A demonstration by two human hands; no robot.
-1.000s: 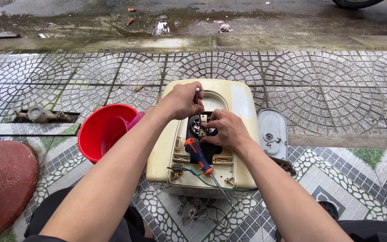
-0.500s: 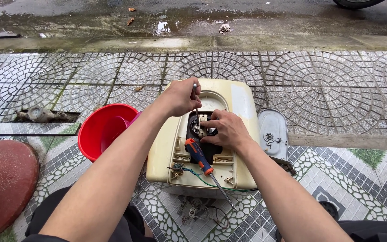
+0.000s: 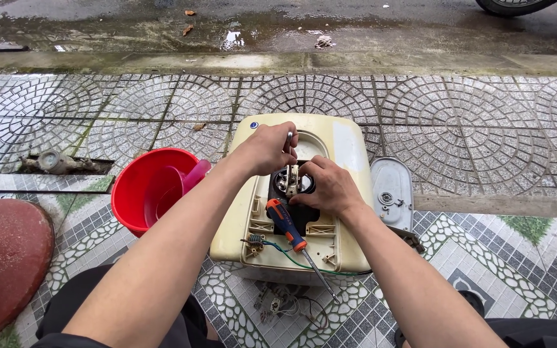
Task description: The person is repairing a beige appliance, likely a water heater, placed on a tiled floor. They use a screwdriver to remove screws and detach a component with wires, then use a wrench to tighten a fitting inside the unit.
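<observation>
Tiled pavement (image 3: pixel 472 129) | left hand (image 3: pixel 267 147) grips tool (image 3: pixel 289 138) | right hand (image 3: pixel 330 187) on heater (image 3: pixel 349 148)

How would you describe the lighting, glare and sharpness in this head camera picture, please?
Head view: soft, even daylight with faint shadows; the wet road at the top reflects pale glare; hands, left and right, the casing and the screwdriver are sharp; the forearms at the bottom edge look stretched by the wide lens.

Cream water heater casing (image 3: pixel 349 148), lying flat on the patterned paving, its service opening uppermost. A metal tool (image 3: pixel 289 140) stands upright at the far edge of that opening; the round metal fitting (image 3: pixel 291 182) sits inside it; an orange-handled screwdriver (image 3: pixel 286 222) lies diagonally across the casing's near end.
</observation>
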